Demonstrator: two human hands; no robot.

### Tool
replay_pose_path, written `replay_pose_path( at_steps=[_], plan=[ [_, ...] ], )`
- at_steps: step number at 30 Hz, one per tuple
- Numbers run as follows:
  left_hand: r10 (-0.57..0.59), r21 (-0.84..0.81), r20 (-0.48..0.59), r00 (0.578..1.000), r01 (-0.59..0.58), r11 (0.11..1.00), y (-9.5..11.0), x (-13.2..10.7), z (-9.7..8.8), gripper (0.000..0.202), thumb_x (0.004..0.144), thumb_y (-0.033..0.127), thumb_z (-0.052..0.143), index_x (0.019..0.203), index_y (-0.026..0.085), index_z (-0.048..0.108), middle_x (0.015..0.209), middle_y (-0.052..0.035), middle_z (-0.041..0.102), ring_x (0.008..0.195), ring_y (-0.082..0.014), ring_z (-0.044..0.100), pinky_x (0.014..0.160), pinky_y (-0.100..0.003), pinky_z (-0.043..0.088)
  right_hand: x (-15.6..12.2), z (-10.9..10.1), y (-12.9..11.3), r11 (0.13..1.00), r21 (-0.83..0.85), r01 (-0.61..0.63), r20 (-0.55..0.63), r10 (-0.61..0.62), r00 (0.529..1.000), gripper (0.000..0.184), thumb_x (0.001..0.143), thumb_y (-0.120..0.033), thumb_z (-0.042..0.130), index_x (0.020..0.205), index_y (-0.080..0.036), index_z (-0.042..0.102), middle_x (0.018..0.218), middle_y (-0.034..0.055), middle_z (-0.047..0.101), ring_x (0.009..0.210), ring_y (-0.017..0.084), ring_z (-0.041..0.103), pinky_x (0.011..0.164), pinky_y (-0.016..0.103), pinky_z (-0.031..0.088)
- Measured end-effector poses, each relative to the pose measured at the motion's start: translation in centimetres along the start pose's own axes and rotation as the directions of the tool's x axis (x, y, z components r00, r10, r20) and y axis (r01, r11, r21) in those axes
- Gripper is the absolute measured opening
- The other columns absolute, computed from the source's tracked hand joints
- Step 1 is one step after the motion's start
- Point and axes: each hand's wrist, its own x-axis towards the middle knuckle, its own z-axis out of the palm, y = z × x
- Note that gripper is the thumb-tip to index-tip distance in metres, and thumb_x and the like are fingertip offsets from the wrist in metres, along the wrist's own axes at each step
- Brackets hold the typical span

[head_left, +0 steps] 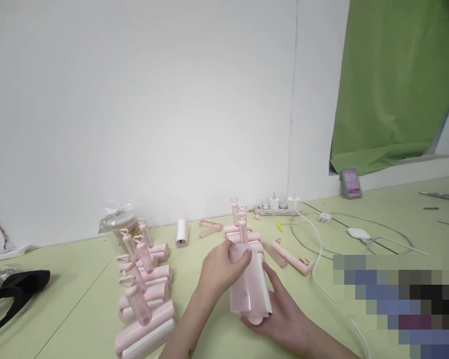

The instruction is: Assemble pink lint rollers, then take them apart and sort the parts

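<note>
We are gripping a pink case (pixel 248 291) in the fingers of our left hand (pixel 221 265) at its far end and our right hand (pixel 284 311) beneath, most right fingers hiding, while beyond our fingers partly covered pink units (pixel 242 230) are standing.

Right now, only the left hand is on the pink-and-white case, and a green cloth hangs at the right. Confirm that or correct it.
One part is wrong: the right hand is on the pink-and-white case too, along with the left hand, as the head view shows. A green cloth does hang at the right.
</note>
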Motion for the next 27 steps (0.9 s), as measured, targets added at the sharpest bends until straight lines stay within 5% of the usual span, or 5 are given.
replay_pose_path(
  at_steps=[7, 14, 21, 24, 27],
  plan=[
    [-0.139, -0.36, -0.127, 0.982, 0.084, 0.929, -3.2, -0.7, -0.8, 0.038, 0.076, 0.049, 0.038, 0.096, 0.019, 0.051, 0.066, 0.0008, 0.051, 0.061, -0.0154, 0.052, 0.048, -0.023, 0.04, 0.5, -0.8, 0.0, 0.975, 0.222, -0.021, -0.001, 0.022, 1.0, 0.045, 0.069, -0.061, 0.047, 0.087, -0.021, 0.06, 0.071, 0.0021, 0.065, 0.068, 0.016, 0.06, 0.075, 0.03, 0.045],
    [-0.232, -0.65, -0.171, 0.958, 0.067, 0.757, -9.3, -3.8, 3.9, 0.051, 0.065, 0.038, 0.053, 0.11, 0.018, 0.039, 0.102, -0.0068, 0.052, 0.092, -0.0182, 0.055, 0.077, -0.028, 0.047, 1.2, -1.3, 0.0, 0.962, 0.127, 0.24, -0.16, -0.219, 0.963, 0.036, 0.072, -0.052, 0.052, 0.092, -0.022, 0.056, 0.073, 0.0009, 0.062, 0.072, 0.014, 0.058, 0.075, 0.026, 0.045],
    [-0.21, -0.312, -0.085, 0.974, 0.175, 0.934, -11.5, -6.5, 5.6, 0.055, 0.067, 0.023, 0.049, 0.117, 0.015, 0.028, 0.118, -0.0129, 0.044, 0.114, -0.024, 0.041, 0.096, -0.04, 0.033, 0.3, -1.2, -0.5, 0.851, -0.169, 0.498, -0.147, -0.521, 0.841, 0.024, 0.074, -0.028, 0.06, 0.096, -0.026, 0.053, 0.076, -0.0024, 0.056, 0.075, 0.013, 0.052, 0.073, 0.025, 0.045],
    [0.064, 0.086, -0.183, 0.981, -0.049, 0.995, -11.1, -7.7, 5.7, 0.067, 0.072, 0.029, 0.051, 0.129, 0.011, 0.02, 0.128, -0.0192, 0.034, 0.12, -0.0329, 0.03, 0.094, -0.049, 0.033, -0.2, -0.8, -1.0, 0.795, -0.315, 0.519, -0.147, -0.581, 0.801, 0.028, 0.072, -0.031, 0.061, 0.098, -0.025, 0.052, 0.075, -0.0031, 0.054, 0.072, 0.013, 0.049, 0.067, 0.023, 0.044],
    [0.349, 0.309, 0.035, 0.936, -0.343, 0.887, -10.0, -10.7, 6.8, 0.044, 0.08, 0.036, 0.047, 0.121, 0.021, 0.04, 0.124, -0.0119, 0.042, 0.11, -0.0279, 0.042, 0.087, -0.047, 0.04, -0.5, -0.5, -1.2, 0.78, -0.356, 0.515, -0.183, -0.599, 0.78, 0.032, 0.07, -0.032, 0.062, 0.1, -0.024, 0.052, 0.075, -0.0024, 0.054, 0.073, 0.014, 0.049, 0.066, 0.024, 0.044]
  ],
)
